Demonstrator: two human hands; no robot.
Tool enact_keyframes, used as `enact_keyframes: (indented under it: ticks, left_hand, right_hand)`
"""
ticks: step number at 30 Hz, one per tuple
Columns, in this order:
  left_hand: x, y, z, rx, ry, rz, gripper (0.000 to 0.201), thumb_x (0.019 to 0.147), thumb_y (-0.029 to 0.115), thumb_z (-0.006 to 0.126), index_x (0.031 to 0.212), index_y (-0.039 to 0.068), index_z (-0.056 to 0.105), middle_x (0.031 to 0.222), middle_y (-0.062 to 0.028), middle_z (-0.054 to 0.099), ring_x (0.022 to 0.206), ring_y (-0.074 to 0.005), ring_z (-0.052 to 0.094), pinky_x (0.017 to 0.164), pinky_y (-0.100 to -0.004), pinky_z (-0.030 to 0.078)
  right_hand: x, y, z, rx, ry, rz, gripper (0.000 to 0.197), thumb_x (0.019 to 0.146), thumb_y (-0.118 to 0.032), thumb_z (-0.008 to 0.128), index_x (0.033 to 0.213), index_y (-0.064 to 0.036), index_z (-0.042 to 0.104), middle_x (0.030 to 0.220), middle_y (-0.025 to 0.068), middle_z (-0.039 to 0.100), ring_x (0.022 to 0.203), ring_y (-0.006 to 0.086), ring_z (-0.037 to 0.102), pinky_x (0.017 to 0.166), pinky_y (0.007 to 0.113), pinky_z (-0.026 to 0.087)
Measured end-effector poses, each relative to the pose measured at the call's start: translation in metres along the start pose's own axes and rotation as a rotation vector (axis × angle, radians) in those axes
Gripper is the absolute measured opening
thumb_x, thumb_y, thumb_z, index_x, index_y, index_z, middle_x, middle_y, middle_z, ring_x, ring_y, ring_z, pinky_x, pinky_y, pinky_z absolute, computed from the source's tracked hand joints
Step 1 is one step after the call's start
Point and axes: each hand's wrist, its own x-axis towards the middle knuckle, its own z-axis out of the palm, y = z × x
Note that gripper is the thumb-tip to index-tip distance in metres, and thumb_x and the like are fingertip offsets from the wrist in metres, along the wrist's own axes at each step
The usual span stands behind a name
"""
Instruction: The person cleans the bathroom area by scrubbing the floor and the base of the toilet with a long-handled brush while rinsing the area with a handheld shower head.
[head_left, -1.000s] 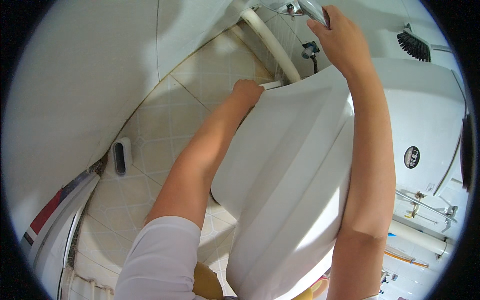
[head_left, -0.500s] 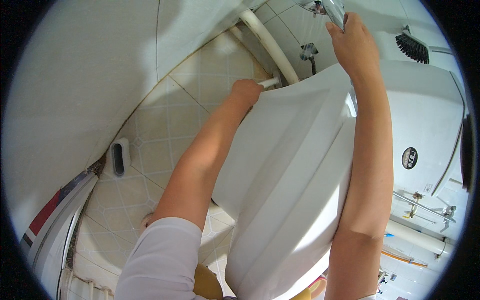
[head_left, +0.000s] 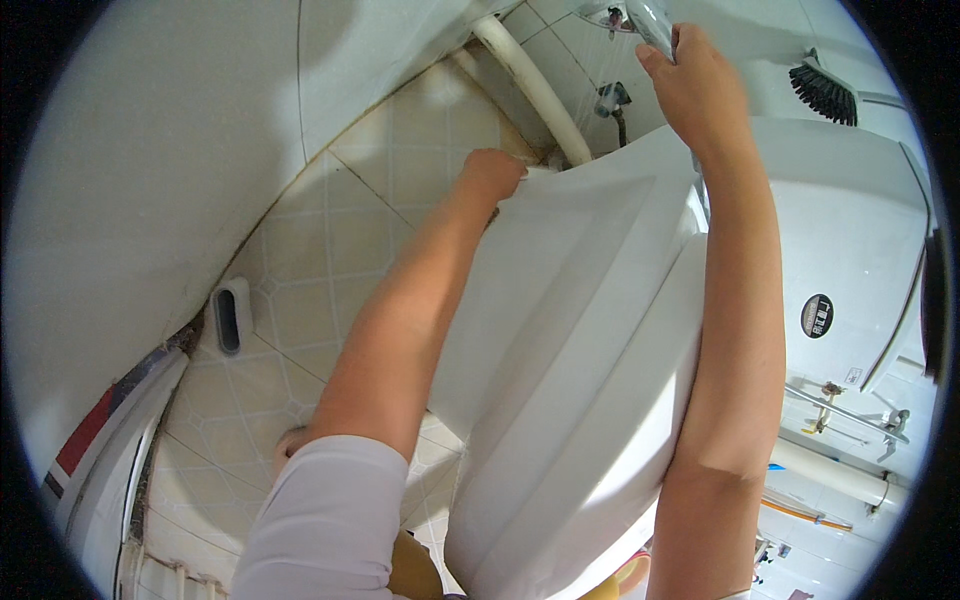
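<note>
A person's two hands at a white ceramic toilet [head_left: 560,290], seen from above. The right grip [head_left: 702,95], at the upper right of centre, is wrapped around the handle of a chrome shower head [head_left: 652,28], whose round face lies to the left of the fingers, near the top edge. Faint streaks of water show below that face, near a wall valve [head_left: 612,99]. The left grip [head_left: 490,175] is curled closed beside the outer wall of the toilet, pinching a slender white rod [head_left: 538,173]; only a short end shows, pointing toward the foot of a cream pipe [head_left: 535,90], and the remainder is hidden by the fingers. The right forearm crosses in front of the toilet and its cistern [head_left: 850,220], which bears a dark oval badge [head_left: 817,316]. A black-bristled brush [head_left: 825,92] hangs above the cistern. To the left, a white holder [head_left: 230,315] with a dark oblong opening stands on the beige tiled floor [head_left: 355,225], just beside the wall [head_left: 170,150]. A metal rail [head_left: 845,410] appears at right.
</note>
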Motion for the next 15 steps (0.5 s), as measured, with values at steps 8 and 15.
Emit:
enact_keyframes:
  ticks: [8, 15]
  left_hand:
    - [-0.011, -0.013, -0.027, 0.014, 0.028, -0.137, 0.022, 0.085, 0.022, 0.054, 0.102, 0.022, 0.067, 0.097, -0.0056, 0.067, 0.095, -0.0275, 0.063, 0.076, -0.0408, 0.05]
    - [-0.043, -0.009, -0.107, 0.121, -0.231, -0.29, 0.028, 0.083, 0.016, 0.055, 0.109, 0.023, 0.066, 0.099, -0.0043, 0.067, 0.095, -0.0258, 0.063, 0.074, -0.0384, 0.051]
  right_hand:
    - [-0.004, -0.009, 0.004, 0.218, -0.265, -0.092, 0.042, 0.086, -0.03, 0.056, 0.113, 0.0025, 0.052, 0.098, 0.021, 0.062, 0.094, 0.038, 0.058, 0.082, 0.045, 0.045]
    - [-0.006, -0.006, 0.008, 0.264, -0.226, -0.135, 0.038, 0.087, -0.031, 0.056, 0.109, 0.0009, 0.053, 0.096, 0.0209, 0.062, 0.093, 0.0374, 0.058, 0.081, 0.044, 0.044]
